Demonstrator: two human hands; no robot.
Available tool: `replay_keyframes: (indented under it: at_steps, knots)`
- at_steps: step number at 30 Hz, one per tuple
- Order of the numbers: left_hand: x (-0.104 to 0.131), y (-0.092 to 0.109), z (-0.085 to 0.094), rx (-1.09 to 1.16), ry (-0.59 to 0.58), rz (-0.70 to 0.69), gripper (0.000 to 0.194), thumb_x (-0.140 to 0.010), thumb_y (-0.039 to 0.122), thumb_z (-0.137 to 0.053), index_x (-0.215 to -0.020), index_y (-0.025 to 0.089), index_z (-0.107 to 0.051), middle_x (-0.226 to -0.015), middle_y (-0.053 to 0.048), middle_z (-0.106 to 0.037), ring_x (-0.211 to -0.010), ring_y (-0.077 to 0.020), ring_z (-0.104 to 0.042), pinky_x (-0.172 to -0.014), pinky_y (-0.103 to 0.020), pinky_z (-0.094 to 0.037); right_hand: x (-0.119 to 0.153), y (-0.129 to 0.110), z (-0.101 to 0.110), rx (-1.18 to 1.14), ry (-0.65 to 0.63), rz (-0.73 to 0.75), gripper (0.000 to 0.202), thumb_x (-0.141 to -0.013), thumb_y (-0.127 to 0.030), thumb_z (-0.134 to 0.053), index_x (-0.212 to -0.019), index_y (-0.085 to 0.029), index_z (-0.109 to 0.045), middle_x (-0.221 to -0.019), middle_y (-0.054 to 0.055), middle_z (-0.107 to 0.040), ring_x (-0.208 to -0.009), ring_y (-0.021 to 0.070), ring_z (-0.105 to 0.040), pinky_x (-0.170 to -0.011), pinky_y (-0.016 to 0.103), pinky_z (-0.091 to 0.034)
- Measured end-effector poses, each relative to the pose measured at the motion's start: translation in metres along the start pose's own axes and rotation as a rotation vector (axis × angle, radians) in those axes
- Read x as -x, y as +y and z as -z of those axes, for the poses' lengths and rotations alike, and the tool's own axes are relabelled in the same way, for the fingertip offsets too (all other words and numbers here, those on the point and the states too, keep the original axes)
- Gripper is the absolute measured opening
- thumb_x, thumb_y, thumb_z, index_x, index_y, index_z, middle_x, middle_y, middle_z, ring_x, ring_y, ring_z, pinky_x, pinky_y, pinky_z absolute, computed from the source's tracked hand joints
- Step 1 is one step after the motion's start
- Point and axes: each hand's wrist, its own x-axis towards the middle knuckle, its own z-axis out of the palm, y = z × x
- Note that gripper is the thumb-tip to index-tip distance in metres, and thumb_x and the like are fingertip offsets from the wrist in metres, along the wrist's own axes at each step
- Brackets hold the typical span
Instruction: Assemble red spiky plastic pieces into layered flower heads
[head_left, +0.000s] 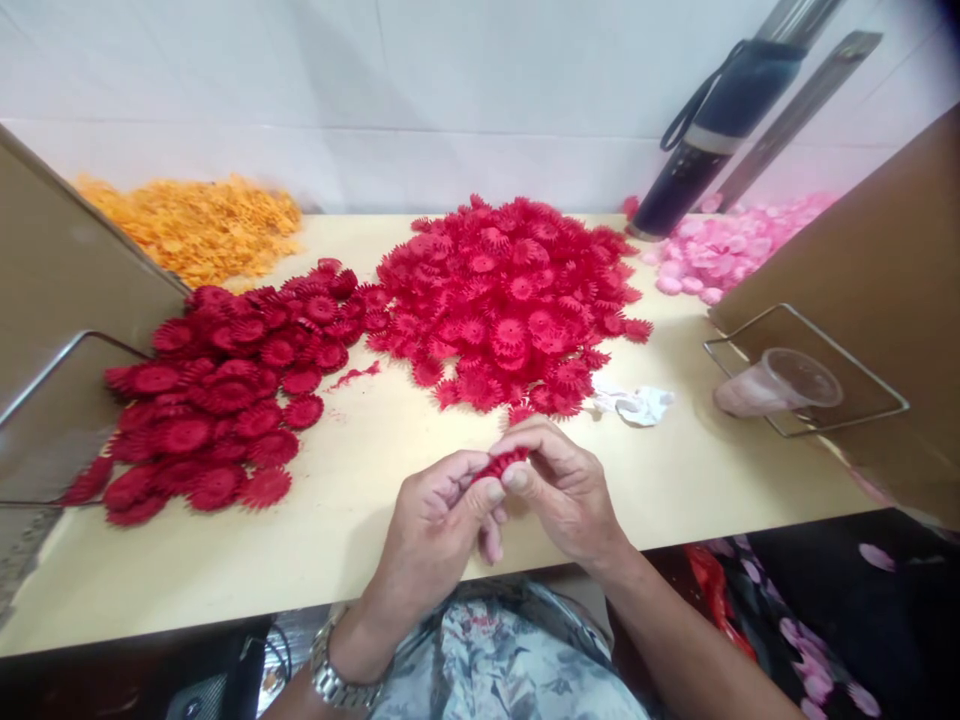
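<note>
Between both thumbs and fingers, just above the table's front part, is a small red fringed petal disc. My left hand pinches its left side, and my right hand grips its right side. Fingers cover much of it, so I cannot tell whether it is one layer or several. Beyond my hands lies a big heap of loose red petal discs with notched edges. To the left, thicker, darker red discs lie in stacks.
Orange petals lie at the back left, pink petals at the back right beside a dark blue flask. A plastic cup sits in a wire holder at right. Crumpled white tissue lies nearby. Brown panels flank the table.
</note>
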Motion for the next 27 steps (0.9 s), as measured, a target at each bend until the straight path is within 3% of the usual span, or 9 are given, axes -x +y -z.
replay_keyframes:
  at_steps: [7,10,13,17,20,24,27]
  knots:
    - [-0.002,-0.009,-0.001,-0.087,0.166,-0.175,0.014,-0.079,0.027,-0.057,-0.072,0.015,-0.059,-0.051,0.005,-0.048,-0.033,-0.0034,-0.039,-0.032,-0.016,-0.028,-0.001,-0.005,-0.013,0.162,0.091,0.153,0.011,-0.084,-0.015,-0.054,-0.087,-0.020,-0.062,-0.075,0.002,-0.057,-0.070,0.0130,-0.055,-0.063,0.026,-0.045]
    - [-0.004,-0.007,0.000,-0.180,0.160,-0.214,0.016,-0.081,0.028,-0.056,-0.073,0.015,-0.061,-0.052,0.005,-0.046,-0.041,-0.0036,-0.038,-0.038,-0.015,-0.029,-0.003,-0.004,-0.013,0.275,0.108,0.227,0.011,-0.084,-0.014,-0.052,-0.088,-0.019,-0.061,-0.074,0.002,-0.057,-0.068,0.0134,-0.054,-0.061,0.026,-0.045]
    - [-0.006,-0.005,0.002,-0.114,0.111,-0.137,0.020,-0.081,0.033,-0.055,-0.075,0.015,-0.059,-0.052,0.005,-0.045,-0.040,-0.0033,-0.034,-0.036,-0.014,-0.026,-0.006,-0.004,-0.007,0.320,0.036,0.245,0.010,-0.085,-0.018,-0.053,-0.091,-0.016,-0.061,-0.076,0.004,-0.057,-0.070,0.0140,-0.054,-0.062,0.026,-0.045]
    - [-0.007,-0.004,0.006,0.011,-0.005,0.004,0.026,-0.082,0.041,-0.053,-0.078,0.016,-0.056,-0.049,0.006,-0.046,-0.033,-0.0028,-0.031,-0.031,-0.015,-0.021,-0.008,-0.004,0.004,0.314,-0.101,0.211,0.022,-0.083,-0.022,-0.057,-0.103,-0.014,-0.058,-0.085,0.006,-0.058,-0.077,0.0156,-0.056,-0.068,0.028,-0.046]
    - [-0.004,-0.001,0.008,-0.069,-0.066,-0.006,0.028,-0.084,0.042,-0.049,-0.076,0.016,-0.055,-0.053,0.004,-0.050,-0.035,-0.0033,-0.036,-0.033,-0.015,-0.025,-0.007,-0.005,0.008,0.292,-0.105,0.168,0.014,-0.082,-0.020,-0.058,-0.095,-0.016,-0.060,-0.079,0.003,-0.057,-0.070,0.0140,-0.054,-0.064,0.026,-0.044]
    - [-0.001,0.004,0.006,-0.276,-0.051,-0.107,0.032,-0.085,0.037,-0.048,-0.064,0.015,-0.053,-0.054,0.003,-0.048,-0.037,-0.0032,-0.037,-0.036,-0.016,-0.028,-0.002,-0.004,0.005,0.012,-0.090,-0.045,0.006,-0.081,-0.024,-0.059,-0.082,-0.018,-0.058,-0.068,-0.001,-0.055,-0.061,0.0114,-0.051,-0.057,0.024,-0.041]
    - [-0.002,0.004,0.002,-0.224,-0.002,-0.098,0.034,-0.084,0.037,-0.049,-0.059,0.015,-0.051,-0.049,0.004,-0.045,-0.036,-0.0035,-0.036,-0.036,-0.016,-0.026,0.003,-0.003,-0.002,-0.204,-0.059,-0.163,0.013,-0.081,-0.027,-0.059,-0.074,-0.019,-0.053,-0.062,-0.004,-0.051,-0.055,0.0095,-0.047,-0.051,0.022,-0.039]
